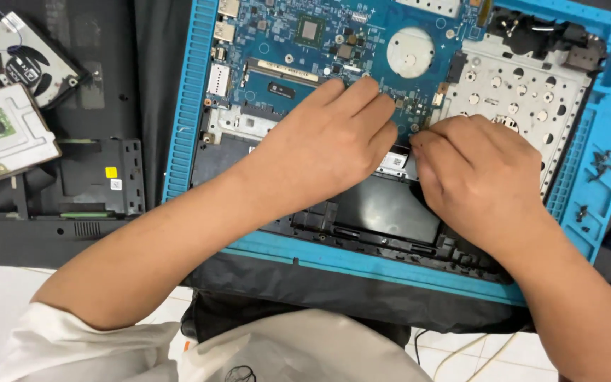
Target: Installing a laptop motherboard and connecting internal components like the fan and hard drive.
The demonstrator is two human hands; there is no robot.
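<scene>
An opened laptop base lies on a blue repair mat (pixel 191 106). Its blue circuit board (pixel 277 42) fills the upper part, and a perforated metal plate (pixel 525 92) sits to the right. My left hand (pixel 327 148) rests flat on the board's lower edge, fingers together and pressing down. My right hand (pixel 479 177) is beside it, fingertips pinched at a small spot on the board's lower edge near a white label (pixel 394 160). What the fingertips pinch is hidden. A black touchpad underside (pixel 383 209) lies just below both hands.
A detached black bottom cover (pixel 86 184) lies at left, with a silver drive (pixel 1 138) and a cooling fan (pixel 30 64) on it. Several small screws (pixel 601 163) sit in the mat's right tray. A black hinge part (pixel 553 39) is at top right.
</scene>
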